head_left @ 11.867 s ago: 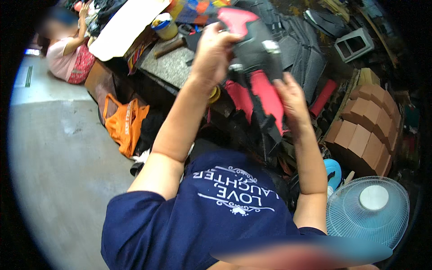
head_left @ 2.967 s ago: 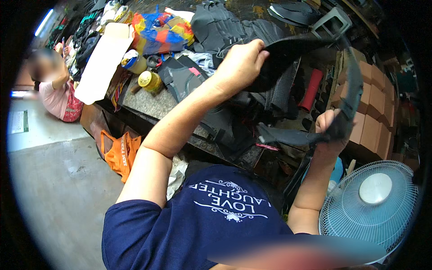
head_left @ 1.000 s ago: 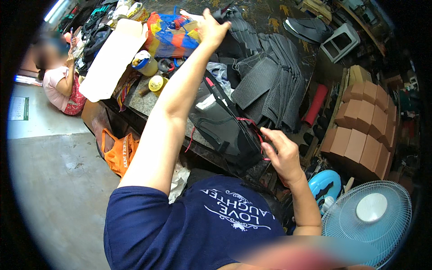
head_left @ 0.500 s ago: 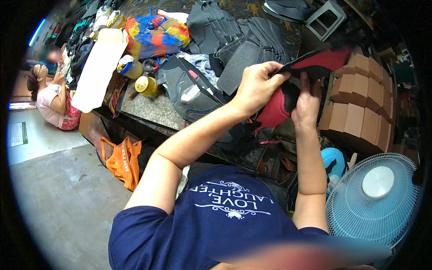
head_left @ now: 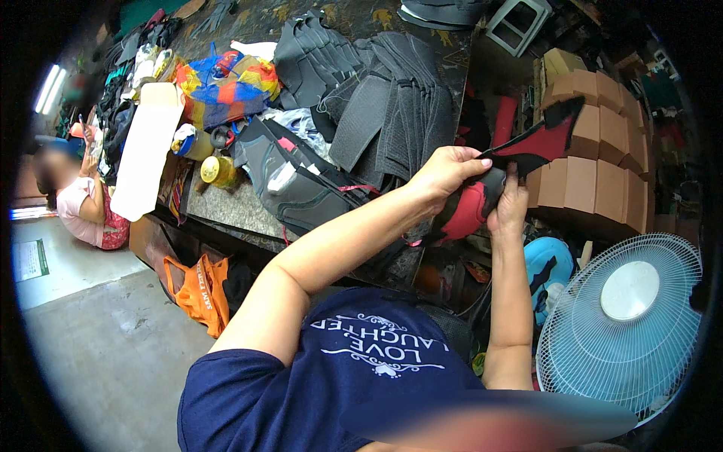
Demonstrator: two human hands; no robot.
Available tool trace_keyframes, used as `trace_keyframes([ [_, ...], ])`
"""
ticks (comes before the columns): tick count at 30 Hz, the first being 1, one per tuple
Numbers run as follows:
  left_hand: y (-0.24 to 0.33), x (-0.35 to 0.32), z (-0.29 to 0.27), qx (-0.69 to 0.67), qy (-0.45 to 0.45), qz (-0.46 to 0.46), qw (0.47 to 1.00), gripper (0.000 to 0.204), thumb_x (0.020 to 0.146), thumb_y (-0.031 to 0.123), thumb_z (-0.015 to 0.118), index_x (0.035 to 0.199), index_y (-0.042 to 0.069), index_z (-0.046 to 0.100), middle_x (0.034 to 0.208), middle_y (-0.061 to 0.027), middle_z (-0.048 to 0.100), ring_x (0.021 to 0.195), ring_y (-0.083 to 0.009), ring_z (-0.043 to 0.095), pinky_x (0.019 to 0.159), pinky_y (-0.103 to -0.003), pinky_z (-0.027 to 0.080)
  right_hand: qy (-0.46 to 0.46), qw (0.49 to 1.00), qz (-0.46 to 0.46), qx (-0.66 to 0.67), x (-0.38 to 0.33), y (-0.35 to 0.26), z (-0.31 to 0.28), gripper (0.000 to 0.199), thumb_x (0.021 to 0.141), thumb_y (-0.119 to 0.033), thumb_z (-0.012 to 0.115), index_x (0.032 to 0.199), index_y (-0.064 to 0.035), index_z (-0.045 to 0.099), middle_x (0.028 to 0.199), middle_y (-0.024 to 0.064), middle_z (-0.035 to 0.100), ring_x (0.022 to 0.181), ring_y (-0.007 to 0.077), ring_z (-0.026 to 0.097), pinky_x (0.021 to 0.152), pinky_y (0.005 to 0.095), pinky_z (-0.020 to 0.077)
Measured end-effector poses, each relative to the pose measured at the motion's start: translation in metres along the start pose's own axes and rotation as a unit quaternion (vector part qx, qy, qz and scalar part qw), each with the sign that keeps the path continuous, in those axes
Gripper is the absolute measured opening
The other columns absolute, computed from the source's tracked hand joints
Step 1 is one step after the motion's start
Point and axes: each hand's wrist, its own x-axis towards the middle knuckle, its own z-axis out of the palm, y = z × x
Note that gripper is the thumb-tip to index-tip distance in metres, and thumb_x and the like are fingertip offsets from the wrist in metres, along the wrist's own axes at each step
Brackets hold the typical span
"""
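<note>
1. While both hands bear it, the red-black piece (head_left: 489,188) is raised just beyond the right edge of the bench (head_left: 369,19).
2. Left hand (head_left: 444,177): thumb and fingers pinch the piece near mid-length.
3. Right hand (head_left: 510,203): fingers touch it from the near side; whether they grip, cannot tell.
4. Handling (judged): light, soft, bendable; low slip and breakage risk; pointed end may flop. Best hold: black edge, other hand supporting the red part.
5. Farther: grey stack (head_left: 410,113) on bench.
</note>
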Motion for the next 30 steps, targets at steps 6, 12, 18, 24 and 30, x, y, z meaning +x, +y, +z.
trace_keyframes([
  [6, 0.011, 0.018, 0.007, 0.053, 0.009, -0.127, 0.990, 0.017, 0.084, 0.018, 0.068, 0.081, 0.001, 0.067, 0.074, -0.0087, 0.067, 0.060, -0.0169, 0.063, 0.052, -0.030, 0.050, -0.057, 0.995, 0.078, 0.028, 0.000, -0.025, -0.020, 0.060, 0.096, -0.054, 0.048, 0.115, 0.0024, 0.059, 0.107, 0.0115, 0.066, 0.092, 0.0196, 0.066, 0.081, 0.0346, 0.0550],
  [12, 0.032, 0.039, 0.008, 0.373, -0.205, -0.072, 0.902, 0.030, 0.090, 0.028, 0.065, 0.087, -0.002, 0.068, 0.069, -0.0097, 0.067, 0.060, -0.0221, 0.067, 0.061, -0.037, 0.057, -0.060, 0.996, 0.060, -0.005, -0.002, -0.040, -0.033, 0.054, 0.095, -0.047, 0.056, 0.115, 0.0030, 0.058, 0.108, 0.0124, 0.066, 0.092, 0.0202, 0.066, 0.081, 0.0349, 0.0552],
  [18, 0.076, 0.098, -0.044, 0.908, -0.054, 0.272, 0.313, 0.069, 0.071, 0.022, 0.073, 0.137, 0.023, 0.050, 0.146, -0.0140, 0.041, 0.134, -0.0339, 0.040, 0.105, -0.054, 0.038, 0.013, 0.999, 0.037, 0.010, -0.007, -0.048, -0.047, 0.058, 0.093, -0.047, 0.060, 0.127, -0.0009, 0.054, 0.115, 0.0094, 0.063, 0.100, 0.0211, 0.063, 0.087, 0.0363, 0.0513],
  [24, 0.089, 0.105, -0.083, 0.961, -0.137, 0.117, 0.211, 0.043, 0.083, 0.019, 0.063, 0.126, 0.027, 0.062, 0.128, 0.0038, 0.059, 0.121, -0.0217, 0.052, 0.106, -0.052, 0.038, 0.021, 0.998, 0.052, -0.020, -0.014, -0.047, -0.045, 0.060, 0.092, -0.048, 0.060, 0.124, 0.0018, 0.056, 0.117, 0.0100, 0.063, 0.101, 0.0202, 0.062, 0.089, 0.0362, 0.0502],
  [30, 0.095, 0.079, -0.089, 0.884, -0.147, 0.335, 0.292, 0.013, 0.078, 0.020, 0.062, 0.089, 0.013, 0.066, 0.096, 0.0000, 0.063, 0.103, -0.0219, 0.056, 0.099, -0.042, 0.042, 0.013, 0.998, 0.067, 0.011, -0.013, -0.045, -0.030, 0.058, 0.091, -0.051, 0.061, 0.125, -0.0034, 0.056, 0.112, 0.0077, 0.064, 0.098, 0.0198, 0.063, 0.083, 0.0349, 0.0519],
])
